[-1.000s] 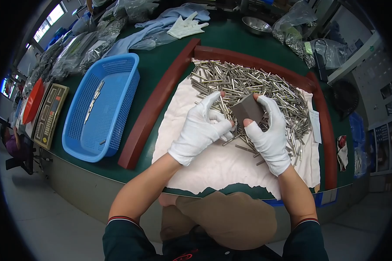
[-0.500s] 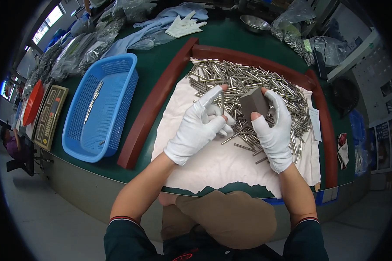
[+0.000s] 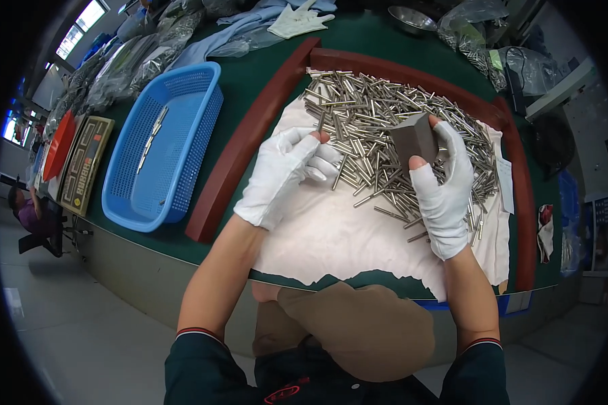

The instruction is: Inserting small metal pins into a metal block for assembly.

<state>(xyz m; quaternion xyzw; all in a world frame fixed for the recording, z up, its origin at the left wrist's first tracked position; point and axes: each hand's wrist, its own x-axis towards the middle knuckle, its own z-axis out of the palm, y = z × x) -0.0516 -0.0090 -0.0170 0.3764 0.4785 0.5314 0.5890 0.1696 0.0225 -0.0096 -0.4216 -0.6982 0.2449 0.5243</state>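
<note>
White gloves with bare thumb and index fingertips cover both my hands. My left hand [image 3: 287, 165] pinches a short metal pin [image 3: 321, 123] between thumb and index finger, over the left edge of the pin pile. In my right hand [image 3: 447, 182] is a dark grey-brown rectangular block [image 3: 414, 140], gripped between thumb and fingers and raised above the pile. Below both hands, many loose silvery metal pins [image 3: 365, 98] lie heaped on a pale pink cloth [image 3: 317, 236]. The lower fingers of my right hand are partly hidden.
Dark red wooden bars [image 3: 250, 145] frame the cloth on the left, back and right. Left of them stands a blue perforated basket [image 3: 199, 135] with a few pins inside. A metal bowl [image 3: 412, 20], a white glove [image 3: 300, 20] and plastic bags lie along the back. Someone sits far left.
My left hand has moved left, away from the block, with the pin upright in its pinch. My right hand still holds the block. The whole view has shifted slightly.
</note>
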